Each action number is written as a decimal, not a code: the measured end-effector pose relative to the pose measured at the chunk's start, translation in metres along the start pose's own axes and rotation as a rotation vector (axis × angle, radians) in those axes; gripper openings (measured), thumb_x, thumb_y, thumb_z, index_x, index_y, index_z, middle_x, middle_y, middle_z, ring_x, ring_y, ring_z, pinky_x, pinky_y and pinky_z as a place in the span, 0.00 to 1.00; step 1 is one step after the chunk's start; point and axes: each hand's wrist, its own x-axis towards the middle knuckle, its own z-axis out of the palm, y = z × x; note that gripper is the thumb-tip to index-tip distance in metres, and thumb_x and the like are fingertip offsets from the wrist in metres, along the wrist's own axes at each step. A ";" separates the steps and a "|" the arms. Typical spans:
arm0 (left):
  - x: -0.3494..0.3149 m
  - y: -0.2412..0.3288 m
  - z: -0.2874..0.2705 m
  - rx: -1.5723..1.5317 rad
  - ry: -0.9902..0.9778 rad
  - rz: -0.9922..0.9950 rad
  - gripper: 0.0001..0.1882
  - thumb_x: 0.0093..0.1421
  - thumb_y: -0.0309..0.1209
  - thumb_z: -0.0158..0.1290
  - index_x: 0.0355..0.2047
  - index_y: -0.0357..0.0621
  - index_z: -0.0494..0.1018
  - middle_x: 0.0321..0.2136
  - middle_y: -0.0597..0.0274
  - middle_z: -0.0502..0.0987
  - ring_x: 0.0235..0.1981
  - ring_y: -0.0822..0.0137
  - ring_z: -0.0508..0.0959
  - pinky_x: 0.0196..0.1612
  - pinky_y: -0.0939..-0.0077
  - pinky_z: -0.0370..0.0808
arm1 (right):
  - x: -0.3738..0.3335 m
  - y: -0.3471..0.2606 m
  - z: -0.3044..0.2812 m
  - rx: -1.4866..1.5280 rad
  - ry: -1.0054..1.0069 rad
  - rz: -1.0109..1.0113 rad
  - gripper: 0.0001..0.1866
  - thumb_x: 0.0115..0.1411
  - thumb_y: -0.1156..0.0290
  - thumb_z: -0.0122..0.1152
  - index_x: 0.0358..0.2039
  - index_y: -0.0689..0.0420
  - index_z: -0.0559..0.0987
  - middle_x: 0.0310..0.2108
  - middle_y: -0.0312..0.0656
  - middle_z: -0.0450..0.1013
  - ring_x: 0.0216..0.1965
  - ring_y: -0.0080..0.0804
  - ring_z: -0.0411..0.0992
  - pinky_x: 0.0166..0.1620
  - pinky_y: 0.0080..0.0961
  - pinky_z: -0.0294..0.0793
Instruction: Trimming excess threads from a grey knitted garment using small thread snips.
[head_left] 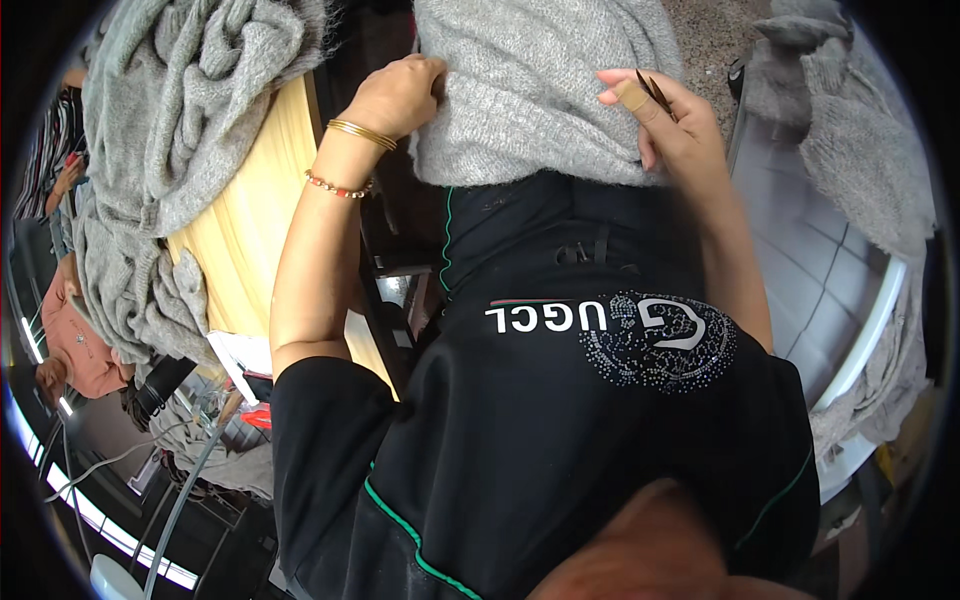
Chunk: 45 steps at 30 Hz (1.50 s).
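A light grey knitted garment (540, 90) lies spread over my lap, its folds running across it. At its left edge my left hand (400, 95) is closed, the fingers curled over and pinching the knit; the fingertips are partly hidden. My right hand (685, 125) is above the garment's right side, closed around small dark thread snips (655, 92). Their two pointed tips stick up apart between thumb and fingers. A tan bandage (634, 97) is wrapped around a digit of that hand.
At the left, a heap of grey knitwear (190, 90) covers part of a light wooden table (245, 220). More grey knit pieces (865, 140) hang over a white-rimmed tiled-looking surface (800, 240) at the right. Another person (85, 335) is at the far left.
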 end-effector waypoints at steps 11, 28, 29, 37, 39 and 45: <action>-0.034 0.109 -0.107 -0.581 0.313 0.388 0.14 0.44 0.27 0.57 0.33 0.37 0.71 0.26 0.50 0.74 0.25 0.57 0.77 0.29 0.69 0.72 | -0.012 -0.053 0.010 -0.022 -0.093 -0.190 0.24 0.54 0.69 0.71 0.51 0.64 0.77 0.29 0.29 0.76 0.19 0.08 0.64 0.23 0.08 0.62; -0.022 0.070 -0.046 -1.162 -0.007 0.434 0.12 0.58 0.29 0.63 0.41 0.38 0.76 0.28 0.78 0.74 0.29 0.86 0.67 0.32 0.89 0.65 | -0.027 -0.003 -0.100 -0.302 0.063 0.073 0.10 0.55 0.80 0.65 0.39 0.63 0.82 0.30 0.30 0.75 0.31 0.13 0.69 0.37 0.14 0.67; -0.022 0.074 -0.045 -1.167 -0.006 0.447 0.12 0.58 0.29 0.63 0.41 0.38 0.76 0.28 0.78 0.74 0.29 0.86 0.67 0.32 0.89 0.65 | -0.024 -0.001 -0.099 -0.292 0.048 0.063 0.10 0.55 0.79 0.65 0.39 0.63 0.82 0.29 0.29 0.75 0.31 0.13 0.68 0.36 0.14 0.67; -0.023 0.088 -0.039 -1.040 0.246 0.574 0.16 0.53 0.23 0.61 0.43 0.38 0.74 0.35 0.66 0.76 0.36 0.76 0.73 0.42 0.80 0.71 | 0.002 -0.042 -0.033 -0.066 -0.107 -0.277 0.26 0.55 0.73 0.66 0.55 0.60 0.75 0.50 0.43 0.77 0.18 0.07 0.64 0.20 0.07 0.62; -0.025 0.090 -0.040 -0.952 0.316 0.553 0.17 0.51 0.22 0.61 0.42 0.39 0.74 0.35 0.64 0.76 0.37 0.73 0.74 0.43 0.78 0.72 | 0.007 -0.052 -0.006 -0.099 -0.155 -0.163 0.29 0.53 0.72 0.68 0.56 0.61 0.74 0.47 0.43 0.77 0.19 0.08 0.66 0.20 0.07 0.63; -0.028 0.092 -0.056 -0.911 0.442 0.469 0.17 0.49 0.18 0.60 0.40 0.38 0.73 0.35 0.67 0.74 0.39 0.73 0.72 0.49 0.76 0.69 | 0.017 -0.033 -0.005 -0.143 -0.078 -0.255 0.07 0.59 0.72 0.67 0.37 0.60 0.82 0.22 0.25 0.70 0.19 0.09 0.61 0.19 0.10 0.53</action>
